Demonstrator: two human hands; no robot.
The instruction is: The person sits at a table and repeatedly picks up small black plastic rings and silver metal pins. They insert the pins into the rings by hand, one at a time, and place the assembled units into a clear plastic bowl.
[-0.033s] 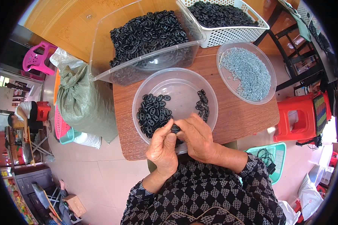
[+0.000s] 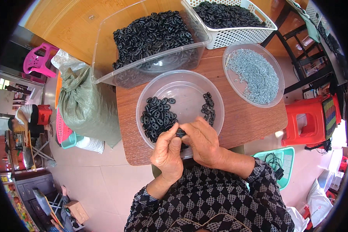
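Over the near edge of a clear round tub (image 2: 179, 77), my left hand (image 2: 168, 154) and my right hand (image 2: 202, 143) meet, fingertips pinched together. Between them sits a small black oval plastic piece (image 2: 180, 132), partly covered by the fingers. Left of my hands in the tub lies a heap of black oval pieces with holes (image 2: 157, 116). A smaller group of dark pieces (image 2: 208, 106) rests along the tub's right side, close to my right fingers. Silver screws (image 2: 257, 77) fill a shallow clear round dish (image 2: 280, 69) at the right of the wooden table (image 2: 241, 125).
Behind the tub stand a large clear bin (image 2: 154, 60) of black pieces and a white perforated basket (image 2: 239, 36) with more. A green woven sack (image 2: 87, 104) stands left of the table. Red stools (image 2: 303, 123) and a turquoise basket (image 2: 288, 166) holding a black cable are at right.
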